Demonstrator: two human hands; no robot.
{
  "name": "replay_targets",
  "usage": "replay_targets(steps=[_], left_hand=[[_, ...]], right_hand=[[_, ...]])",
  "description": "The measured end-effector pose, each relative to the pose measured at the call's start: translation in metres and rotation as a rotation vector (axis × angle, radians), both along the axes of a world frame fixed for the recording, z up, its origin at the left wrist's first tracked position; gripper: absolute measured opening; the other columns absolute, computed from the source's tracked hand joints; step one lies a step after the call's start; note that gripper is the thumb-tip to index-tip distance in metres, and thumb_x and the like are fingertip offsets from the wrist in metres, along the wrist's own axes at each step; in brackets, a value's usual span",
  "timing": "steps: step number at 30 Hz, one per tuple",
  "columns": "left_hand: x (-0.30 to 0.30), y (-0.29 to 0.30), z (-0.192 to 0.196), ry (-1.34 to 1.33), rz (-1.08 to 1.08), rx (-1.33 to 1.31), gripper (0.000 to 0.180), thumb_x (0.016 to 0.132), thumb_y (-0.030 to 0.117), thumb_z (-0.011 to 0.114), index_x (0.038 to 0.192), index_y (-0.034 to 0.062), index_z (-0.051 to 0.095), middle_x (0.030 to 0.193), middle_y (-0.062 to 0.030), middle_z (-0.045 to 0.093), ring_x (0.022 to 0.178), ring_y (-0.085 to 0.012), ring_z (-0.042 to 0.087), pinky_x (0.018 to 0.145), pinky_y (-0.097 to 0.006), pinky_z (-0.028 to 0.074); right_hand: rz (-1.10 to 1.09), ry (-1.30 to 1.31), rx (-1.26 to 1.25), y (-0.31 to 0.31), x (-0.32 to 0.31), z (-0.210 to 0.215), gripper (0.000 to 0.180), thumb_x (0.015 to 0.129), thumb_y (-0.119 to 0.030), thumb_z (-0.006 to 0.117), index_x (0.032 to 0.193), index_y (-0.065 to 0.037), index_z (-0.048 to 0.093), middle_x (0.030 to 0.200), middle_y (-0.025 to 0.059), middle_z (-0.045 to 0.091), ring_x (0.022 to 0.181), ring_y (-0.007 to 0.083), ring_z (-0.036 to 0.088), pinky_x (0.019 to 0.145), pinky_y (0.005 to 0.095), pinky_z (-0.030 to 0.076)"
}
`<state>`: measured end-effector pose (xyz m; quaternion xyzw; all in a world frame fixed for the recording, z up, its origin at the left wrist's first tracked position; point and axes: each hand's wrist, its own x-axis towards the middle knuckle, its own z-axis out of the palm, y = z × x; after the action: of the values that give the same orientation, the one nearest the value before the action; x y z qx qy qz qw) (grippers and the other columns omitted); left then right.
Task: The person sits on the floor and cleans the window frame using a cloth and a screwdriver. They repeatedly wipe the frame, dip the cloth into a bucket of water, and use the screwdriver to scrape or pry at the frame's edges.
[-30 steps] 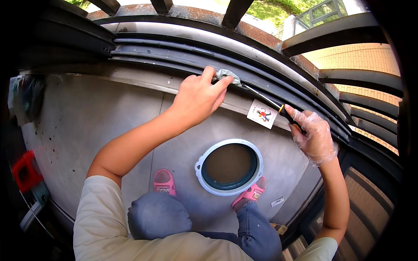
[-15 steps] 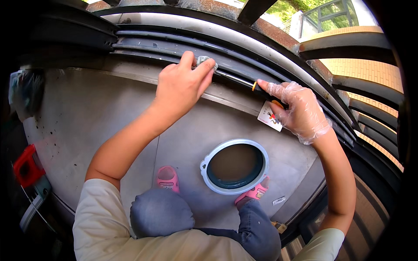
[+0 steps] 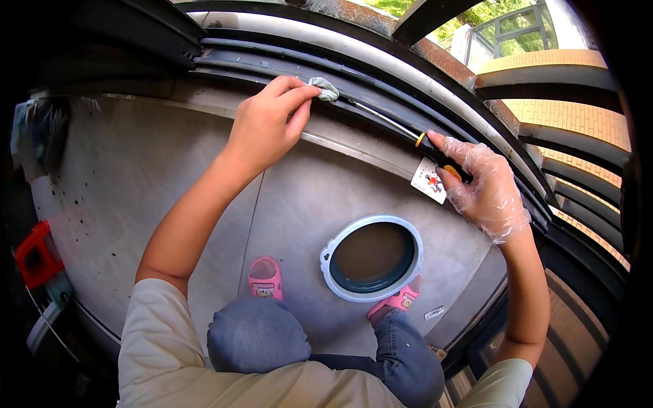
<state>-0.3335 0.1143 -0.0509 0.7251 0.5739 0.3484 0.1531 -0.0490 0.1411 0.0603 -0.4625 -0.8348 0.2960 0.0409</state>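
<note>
Left hand (image 3: 269,121) pinches cloth (image 3: 325,89), crumpled, pale grey-green! Plastic-gloved right hand (image 3: 488,189) grips screwdriver (image 3: 407,132), slim, silver-shafted, black-handled, yellow accents.

Right of the cloth (image 3: 325,90) in my left hand (image 3: 265,126) is the screwdriver (image 3: 427,147) in my right hand (image 3: 488,187). The card (image 3: 427,181) lies at the ledge's (image 3: 354,139) front edge; the basin (image 3: 377,219) stands on the floor (image 3: 292,204), nearer its right edge.

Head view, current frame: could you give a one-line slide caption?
Bare left hand pinches a pale cloth at a dark track; plastic-gloved right hand holds a screwdriver-like tool.
</note>
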Motion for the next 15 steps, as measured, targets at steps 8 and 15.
replay_targets(steps=[8, 15], left_hand=[[0.006, -0.005, 0.004, 0.158, 0.050, 0.041, 0.016, 0.080, 0.011, 0.064, 0.095, 0.0073, 0.066, 0.090, -0.0061, 0.062, 0.064, -0.0235, 0.061, 0.058, -0.032, 0.050], [0.002, -0.004, -0.003, 0.191, 0.161, 0.159, 0.011, 0.079, 0.016, 0.067, 0.087, 0.0096, 0.066, 0.081, -0.0033, 0.059, 0.059, -0.0211, 0.059, 0.055, -0.031, 0.048]], right_hand=[[-0.024, 0.001, -0.056, -0.002, -0.032, -0.012, 0.044, 0.075, -0.002, 0.064, 0.118, -0.010, 0.061, 0.081, 0.0197, 0.060, 0.073, 0.0346, 0.058, 0.070, 0.0368, 0.047], [-0.074, 0.063, -0.094, -0.003, -0.043, -0.024, 0.043, 0.074, -0.004, 0.066, 0.116, -0.010, 0.062, 0.078, 0.0199, 0.059, 0.070, 0.0349, 0.058, 0.067, 0.0367, 0.047]])
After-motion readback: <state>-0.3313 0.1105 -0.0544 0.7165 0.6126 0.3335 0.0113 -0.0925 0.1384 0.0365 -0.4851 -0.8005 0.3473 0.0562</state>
